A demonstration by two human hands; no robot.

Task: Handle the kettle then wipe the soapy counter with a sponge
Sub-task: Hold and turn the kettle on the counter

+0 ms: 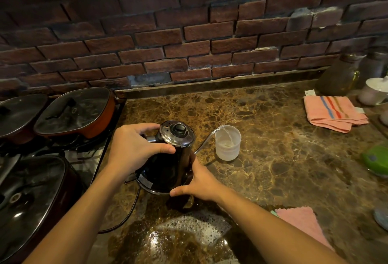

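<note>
A person tilts a black gooseneck kettle (168, 158) toward a translucent plastic cup (227, 143) on the brown marble counter (283, 148), and a thin stream of water runs from the spout tip into the cup. The left hand (136, 148) is clamped around the kettle's upper body and handle area near the chrome lid (177, 132), which lets it steer the tilt. The right hand (199, 181) is wrapped against the lower side and base, apparently carrying weight and steadying the pour so the narrow spout stays over the cup mouth. The cup stands just beside the spout's reach, close enough that only a small tilt is needed.

A power cord (130, 211) trails from the kettle's base toward the near edge. In front of the kettle lies a patch of soap suds (189, 228), still unwiped. A pink cloth (302, 223) lies at the right, with a pale green edge showing beneath its far corner; whether that is the sponge cannot be told. The kettle step appears in progress; wiping remains.
</note>
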